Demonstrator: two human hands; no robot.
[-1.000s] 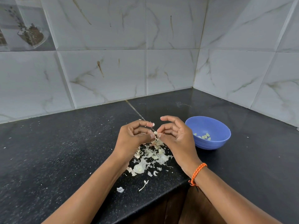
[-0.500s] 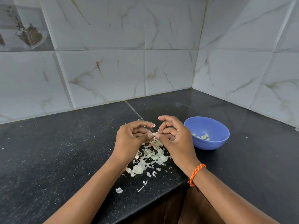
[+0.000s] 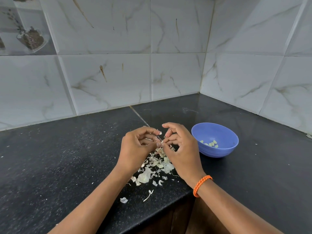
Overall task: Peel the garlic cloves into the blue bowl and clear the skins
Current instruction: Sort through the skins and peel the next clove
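Marble-patterned wall tiles [image 3: 108, 78] frame a corner of black countertop [image 3: 50, 157], seen from the head camera, where a person works through garlic. Both hands meet above a heap of papery skins [image 3: 157, 166]: the left hand [image 3: 137, 147] and right hand [image 3: 180, 149], fingers curled, pinch something small between their fingertips, most likely a clove, though it is too hidden to be sure. Just right of the hands, the blue bowl [image 3: 217, 150] holds a few peeled cloves [image 3: 210, 144]. Peeling looks under way; the skins are not yet cleared.
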